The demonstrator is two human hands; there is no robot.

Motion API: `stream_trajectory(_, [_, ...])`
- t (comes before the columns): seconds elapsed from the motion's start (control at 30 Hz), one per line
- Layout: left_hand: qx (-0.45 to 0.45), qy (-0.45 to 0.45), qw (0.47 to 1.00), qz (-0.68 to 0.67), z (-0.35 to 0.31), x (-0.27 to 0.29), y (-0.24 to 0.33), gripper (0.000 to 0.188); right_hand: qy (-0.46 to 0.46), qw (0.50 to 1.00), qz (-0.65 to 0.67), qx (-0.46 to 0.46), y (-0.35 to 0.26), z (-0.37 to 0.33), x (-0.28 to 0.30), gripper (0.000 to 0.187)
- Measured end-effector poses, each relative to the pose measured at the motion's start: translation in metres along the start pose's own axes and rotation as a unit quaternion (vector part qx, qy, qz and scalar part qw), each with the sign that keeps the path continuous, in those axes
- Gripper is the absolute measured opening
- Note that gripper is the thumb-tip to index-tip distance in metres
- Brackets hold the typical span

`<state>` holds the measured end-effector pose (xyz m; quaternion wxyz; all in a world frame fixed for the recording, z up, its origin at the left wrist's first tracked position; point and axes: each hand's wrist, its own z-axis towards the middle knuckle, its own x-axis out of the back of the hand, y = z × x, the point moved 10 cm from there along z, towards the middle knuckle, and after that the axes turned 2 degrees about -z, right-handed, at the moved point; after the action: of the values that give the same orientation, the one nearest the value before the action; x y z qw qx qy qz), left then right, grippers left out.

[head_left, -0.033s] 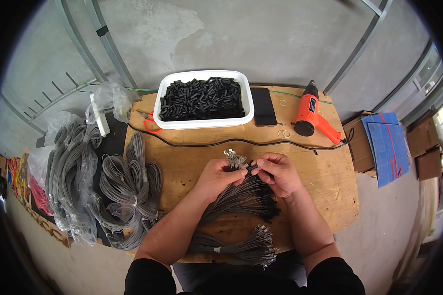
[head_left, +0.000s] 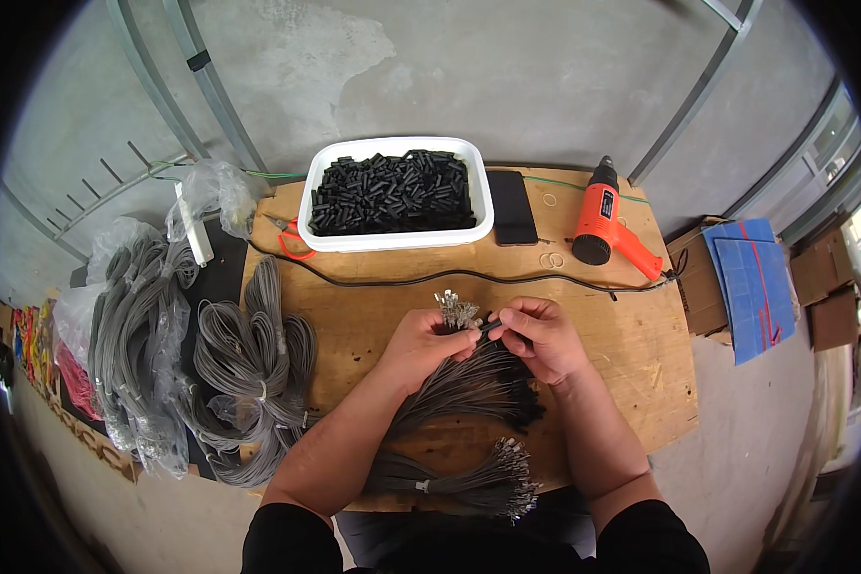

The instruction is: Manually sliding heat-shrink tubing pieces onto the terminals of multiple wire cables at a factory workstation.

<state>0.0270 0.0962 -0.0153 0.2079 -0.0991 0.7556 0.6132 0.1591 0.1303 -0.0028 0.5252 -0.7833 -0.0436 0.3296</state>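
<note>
Over the middle of the table my left hand point(head_left: 425, 346) is closed on a bunch of grey cables, whose silvery metal ends point(head_left: 459, 310) stick up past its fingers. My right hand point(head_left: 543, 341) pinches a short black sleeve point(head_left: 492, 327), and my left thumb and forefinger meet its other end. Whether a cable end is inside the sleeve, I cannot tell. Below both hands the grey cables point(head_left: 450, 390) fan out, several with black-sleeved ends point(head_left: 526, 400). Nearer to me lies another tied grey cable bundle point(head_left: 450, 475) with bare metal ends.
A white tub point(head_left: 392, 243) full of short black sleeves stands at the back, beside a dark phone point(head_left: 513, 209) and red-handled pliers point(head_left: 297, 251). An orange heat gun point(head_left: 603, 220) lies at right. A black cord point(head_left: 411, 280) crosses the table. Coiled grey cables point(head_left: 249, 368) fill the left.
</note>
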Motion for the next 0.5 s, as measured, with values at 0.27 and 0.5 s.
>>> stream_trajectory(0.27, [-0.059, 0.045, 0.988, 0.137, 0.0, 0.008, 0.009, 0.016, 0.09, 0.992, -0.007, 0.085, -0.019, -0.001, 0.019, 0.011])
stream_trajectory(0.5, [-0.058, 0.054, 0.979, 0.19, 0.0, 0.012, 0.009, 0.017, 0.063, 0.985, -0.121, 0.104, -0.02, -0.005, -0.002, 0.014])
